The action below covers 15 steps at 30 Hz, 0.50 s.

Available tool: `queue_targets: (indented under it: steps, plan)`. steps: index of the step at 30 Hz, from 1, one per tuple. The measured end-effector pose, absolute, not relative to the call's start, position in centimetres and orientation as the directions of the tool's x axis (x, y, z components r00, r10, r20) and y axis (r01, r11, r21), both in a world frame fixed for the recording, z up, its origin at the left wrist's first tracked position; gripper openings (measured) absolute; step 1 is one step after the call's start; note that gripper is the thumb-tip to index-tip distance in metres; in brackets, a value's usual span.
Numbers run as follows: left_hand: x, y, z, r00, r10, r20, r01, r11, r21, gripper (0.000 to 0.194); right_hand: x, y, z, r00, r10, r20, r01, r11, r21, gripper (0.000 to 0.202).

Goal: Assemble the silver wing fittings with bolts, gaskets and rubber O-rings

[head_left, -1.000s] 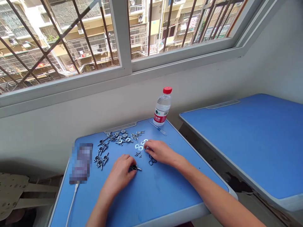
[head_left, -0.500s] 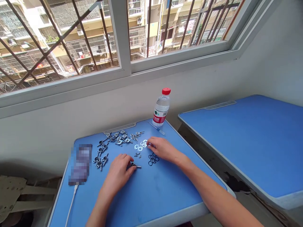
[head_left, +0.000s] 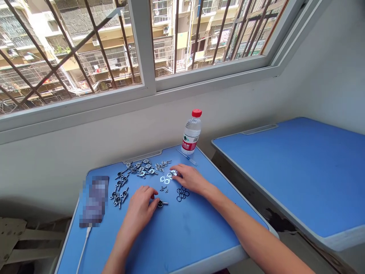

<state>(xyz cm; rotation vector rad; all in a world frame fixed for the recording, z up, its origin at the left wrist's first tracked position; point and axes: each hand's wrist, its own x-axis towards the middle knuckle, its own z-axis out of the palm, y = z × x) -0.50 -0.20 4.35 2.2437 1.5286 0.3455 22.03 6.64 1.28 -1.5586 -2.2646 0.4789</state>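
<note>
Since the earlier frame we see the right hand (head_left: 192, 179) shifted a little away from the black rings (head_left: 183, 194) and farther over the flat plates (head_left: 168, 176), so more of the rings shows. Well left of the left hand (head_left: 142, 205) lies a pixelated slab (head_left: 95, 201) with a white cable (head_left: 83, 247); nearer that hand we find metal parts with black discs (head_left: 118, 199). Beyond its fingers lie more metal parts (head_left: 144, 169) on the blue table (head_left: 182, 236). Its thumb and fingers are bent beside 1 black-disc piece (head_left: 160, 203) at the thumb tip, rod pointing right; we cannot tell whether they pinch it. Between the 2 hands are tiny metal bits (head_left: 164, 188), then the plates, at the right hand's bent fingertips; whether those pinch a plate we cannot tell. The rings lie on that hand's near side, a thin screwdriver (head_left: 189, 158) and a red-capped bottle (head_left: 191, 133) beyond it, a 2nd table (head_left: 299, 171) well to its right
</note>
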Motion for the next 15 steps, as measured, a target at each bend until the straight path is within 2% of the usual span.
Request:
queue_targets:
  steps: [9,15]
  plan:
    - [-0.96,0.04,4.13,0.347,0.935,0.070,0.810,-0.337,0.480,0.015,21.44,7.38,0.96,-0.352,0.933,0.074,0.799,0.340,-0.496,0.012]
    - [-0.98,0.14,4.23,0.333,0.940,0.074,0.814,-0.326,0.482,0.016,21.64,7.24,1.19,-0.359,0.930,0.080,0.779,0.345,-0.524,0.012]
